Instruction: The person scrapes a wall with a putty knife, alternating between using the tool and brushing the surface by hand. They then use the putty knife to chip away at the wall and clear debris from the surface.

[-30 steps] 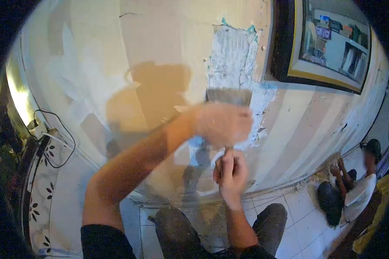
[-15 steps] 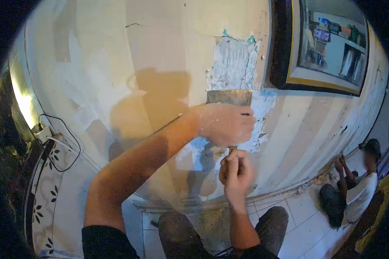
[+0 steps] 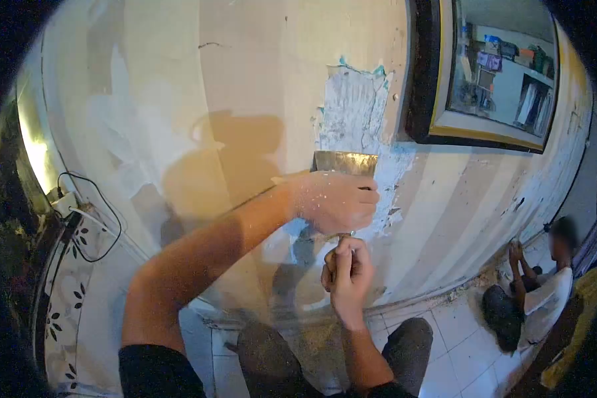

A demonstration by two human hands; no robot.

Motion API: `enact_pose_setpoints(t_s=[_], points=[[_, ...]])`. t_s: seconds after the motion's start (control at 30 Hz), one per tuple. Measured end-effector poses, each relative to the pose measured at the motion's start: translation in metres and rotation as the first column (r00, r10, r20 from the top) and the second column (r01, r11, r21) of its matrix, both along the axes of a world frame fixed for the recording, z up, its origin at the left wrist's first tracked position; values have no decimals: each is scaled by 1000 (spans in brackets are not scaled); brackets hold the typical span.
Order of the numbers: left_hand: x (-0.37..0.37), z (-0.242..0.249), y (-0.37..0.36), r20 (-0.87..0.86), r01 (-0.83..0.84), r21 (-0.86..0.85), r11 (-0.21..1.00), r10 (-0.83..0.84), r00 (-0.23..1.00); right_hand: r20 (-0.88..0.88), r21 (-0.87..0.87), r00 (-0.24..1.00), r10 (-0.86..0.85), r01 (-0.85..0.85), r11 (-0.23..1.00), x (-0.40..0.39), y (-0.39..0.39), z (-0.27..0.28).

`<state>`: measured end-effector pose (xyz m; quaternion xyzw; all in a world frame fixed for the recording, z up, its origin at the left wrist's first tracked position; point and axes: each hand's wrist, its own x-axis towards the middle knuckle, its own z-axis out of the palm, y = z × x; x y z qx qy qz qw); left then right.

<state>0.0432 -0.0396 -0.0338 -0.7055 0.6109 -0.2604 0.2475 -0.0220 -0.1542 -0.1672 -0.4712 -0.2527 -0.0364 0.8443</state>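
My left hand [image 3: 335, 201] is wrapped round a wide metal scraper [image 3: 346, 162], just behind its blade. The blade lies against the striped wall [image 3: 245, 73], at the lower end of a bare grey-white patch [image 3: 355, 109] with ragged, partly green edges. Below it, my right hand [image 3: 349, 272] is closed on the lower end of the scraper's handle. Bluish-white bare plaster [image 3: 395, 166] shows right of the blade. White specks dot the back of my left hand.
A dark-framed mirror [image 3: 424, 73] hangs at upper right. A person [image 3: 547, 292] sits by the wall at lower right, hands near its base. A socket with a plug and cables [image 3: 64, 204] is at the left. White floor tiles [image 3: 454, 331] lie below.
The blade and both hands appear slightly lower and further left in view. The mirror and the other person have also shifted left in view. Both hands keep their hold.
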Motion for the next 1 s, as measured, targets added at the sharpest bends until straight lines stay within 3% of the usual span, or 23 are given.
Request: enact_pose_setpoints(t_s=[0.2,0.33,0.53,0.63,0.8,0.9,1.0], points=[[9,25,3,68,-2,-13,1000,3,998,163,-17,986,-32,35,999,19,1,19],[4,14,3,9,-82,14,997,82,997,70,7,997,30,-30,1000,9,-2,4],[11,36,3,111,9,-83,997,1,994,194,-4,981,-18,20,1000,24,1,34],[8,26,2,49,-7,-24,1000,8,999,119,-16,993,3,-1,1000,10,-4,20],[12,40,1,132,5,-25,1000,-2,991,138,-26,990,-28,32,999,22,-5,37],[7,30,1,55,-27,-29,999,28,998,140,-17,990,2,0,1000,16,-7,28],[9,40,1,103,-23,-15,1000,25,994,195,-1,980,-32,33,999,25,-1,40]])
